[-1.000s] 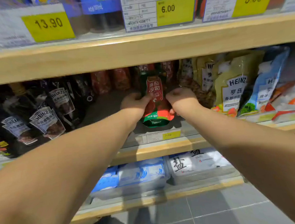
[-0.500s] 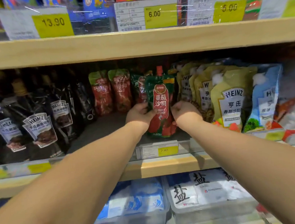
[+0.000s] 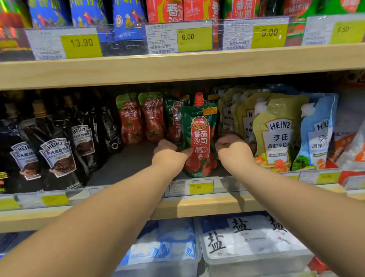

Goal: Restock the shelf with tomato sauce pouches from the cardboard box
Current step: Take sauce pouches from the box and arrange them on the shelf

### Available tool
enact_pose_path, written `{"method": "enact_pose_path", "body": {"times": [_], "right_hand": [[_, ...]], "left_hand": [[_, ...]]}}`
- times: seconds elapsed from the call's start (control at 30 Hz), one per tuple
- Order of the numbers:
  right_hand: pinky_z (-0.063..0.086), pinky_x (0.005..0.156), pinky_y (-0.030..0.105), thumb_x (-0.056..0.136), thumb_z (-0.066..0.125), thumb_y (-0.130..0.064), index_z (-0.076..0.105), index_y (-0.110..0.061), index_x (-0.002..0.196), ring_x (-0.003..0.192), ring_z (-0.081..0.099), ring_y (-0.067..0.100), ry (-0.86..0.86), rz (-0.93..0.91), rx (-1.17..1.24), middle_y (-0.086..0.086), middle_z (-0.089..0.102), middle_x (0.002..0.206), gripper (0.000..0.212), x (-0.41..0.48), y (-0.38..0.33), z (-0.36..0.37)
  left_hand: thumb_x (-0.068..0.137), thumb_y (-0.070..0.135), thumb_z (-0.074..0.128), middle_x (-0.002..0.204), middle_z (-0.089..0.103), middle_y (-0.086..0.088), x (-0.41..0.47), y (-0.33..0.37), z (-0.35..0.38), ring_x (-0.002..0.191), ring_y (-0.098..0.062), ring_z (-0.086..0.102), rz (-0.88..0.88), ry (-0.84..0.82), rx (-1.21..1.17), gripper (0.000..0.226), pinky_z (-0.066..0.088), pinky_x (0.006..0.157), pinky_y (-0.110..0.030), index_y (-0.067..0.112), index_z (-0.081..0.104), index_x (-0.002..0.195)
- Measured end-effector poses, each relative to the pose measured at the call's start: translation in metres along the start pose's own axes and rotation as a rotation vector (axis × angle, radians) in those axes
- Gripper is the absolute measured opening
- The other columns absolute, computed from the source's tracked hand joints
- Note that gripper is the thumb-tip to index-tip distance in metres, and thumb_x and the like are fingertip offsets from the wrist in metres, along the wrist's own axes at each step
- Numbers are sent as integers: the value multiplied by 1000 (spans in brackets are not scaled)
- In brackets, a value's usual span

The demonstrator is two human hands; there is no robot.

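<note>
The wooden shelf [image 3: 193, 207] runs the whole width just below the fingers, with a second plank [image 3: 171, 66] well above them. Both bare forearms reach straight in from below, wrists level.

Left of the fingers stand glossy black Heinz pouches [image 3: 56, 157], one reading "BLACK PEPPER SAUCE". Right of them are yellow Heinz pouches [image 3: 279, 135] and a pale blue one [image 3: 319, 136]. Far beneath the hands, clear plastic tubs hold white salt bags [image 3: 242, 238] marked 盐.

Between the fingers stands the ketchup pouch [image 3: 200, 137], upright on the shelf at its front edge. It is soft, shiny and green, with a red oval label reading 番茄沙司 and "TOMATO KETCHUP". The left hand [image 3: 167, 154] has its fingers curled tight, its thumb pinching the pouch's left edge. The right hand [image 3: 233, 149] mirrors it, knuckles up, fingers curled in on the right edge.

Behind the left fingers, two red pouches [image 3: 142, 119] stand further back.

Yellow price tags above the fingers read 13.90 [image 3: 81, 43], 6.00 [image 3: 187, 37] and 5.00 [image 3: 269, 32]. The tag [image 3: 196, 187] under them reads 7.80.

A small red screw cap [image 3: 198, 98] tops the held pouch.
</note>
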State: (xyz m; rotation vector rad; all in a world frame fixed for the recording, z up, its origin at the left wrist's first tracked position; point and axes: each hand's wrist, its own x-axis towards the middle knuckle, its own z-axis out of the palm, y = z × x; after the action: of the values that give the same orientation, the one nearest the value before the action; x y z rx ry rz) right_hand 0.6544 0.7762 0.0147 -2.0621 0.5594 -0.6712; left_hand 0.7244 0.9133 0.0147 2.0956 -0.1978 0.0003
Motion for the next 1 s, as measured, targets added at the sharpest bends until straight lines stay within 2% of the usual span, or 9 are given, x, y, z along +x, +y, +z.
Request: {"method": "enact_pose_path", "body": {"times": [0.07, 0.13, 0.23, 0.3, 0.43, 0.6, 0.73, 0.9, 1.0], "right_hand": [[43, 77, 27, 90, 52, -18, 62, -16, 94, 92, 59, 29, 7, -4, 35, 12, 67, 106, 11, -1, -2, 1], [50, 84, 35, 89, 50, -15, 63, -15, 94, 95, 61, 32, -35, 0, 35, 14, 67, 106, 14, -1, -3, 4], [48, 81, 32, 94, 44, -15, 66, -9, 103, 96, 60, 31, -84, 9, -75, 14, 66, 110, 25, 7, -9, 6], [42, 76, 25, 96, 40, -15, 65, -5, 108, 92, 57, 27, -135, 48, -157, 15, 64, 115, 29, 15, -14, 7], [43, 85, 25, 94, 41, -7, 55, -3, 122, 111, 57, 28, -161, 94, -175, 14, 60, 123, 32, 27, -12, 11], [41, 89, 28, 97, 36, -15, 56, -3, 121, 117, 54, 30, -125, 69, -201, 14, 57, 130, 33, 47, -12, 15], [40, 92, 28, 96, 39, -15, 53, -3, 125, 120, 51, 31, -113, 48, -133, 14, 55, 133, 34, 55, -5, 21], [41, 98, 34, 96, 41, -18, 53, -3, 125, 117, 52, 33, -107, 9, -99, 17, 57, 129, 35, 64, 5, 30], [43, 93, 34, 96, 42, -17, 55, 0, 121, 114, 54, 34, -94, -8, -134, 19, 59, 125, 33, 68, 10, 31]], "left_hand": [[77, 36, 71, 103, 64, -4, 0, -2, -2, 95, -24, 61, 30, -81, 53, 27, 49, 80, -28, 16, 62, 94], [80, 31, 69, 109, 68, -8, -1, -6, 2, 101, -25, 63, 64, -117, 3, 17, 52, 91, -34, 18, 64, 89], [83, 31, 66, 119, 65, -8, 3, -11, 8, 109, -23, 59, 78, -86, -11, 39, 44, 92, -23, 12, 60, 116], [85, 29, 63, 122, 64, -7, 9, -8, 12, 112, -23, 58, 86, -90, 37, 42, 40, 88, -22, 10, 58, 121], [88, 16, 59, 131, 58, -13, 16, 0, 22, 122, -27, 53, 76, -147, 45, 42, 38, 99, -25, 3, 54, 127], [88, 11, 54, 131, 57, -17, 26, 10, 38, 122, -30, 53, 148, -224, 145, 40, 41, 103, -32, 3, 54, 127], [89, 18, 52, 129, 60, -10, 31, 15, 46, 117, -28, 55, 175, -189, 184, 38, 42, 99, -28, 12, 56, 125], [84, 6, 49, 130, 58, -11, 37, 16, 57, 117, -30, 53, 175, -198, 159, 45, 37, 87, -24, 14, 53, 128], [81, 4, 48, 131, 56, -10, 41, 14, 65, 119, -31, 51, 167, -209, 138, 52, 37, 88, -24, 18, 50, 132]]}}
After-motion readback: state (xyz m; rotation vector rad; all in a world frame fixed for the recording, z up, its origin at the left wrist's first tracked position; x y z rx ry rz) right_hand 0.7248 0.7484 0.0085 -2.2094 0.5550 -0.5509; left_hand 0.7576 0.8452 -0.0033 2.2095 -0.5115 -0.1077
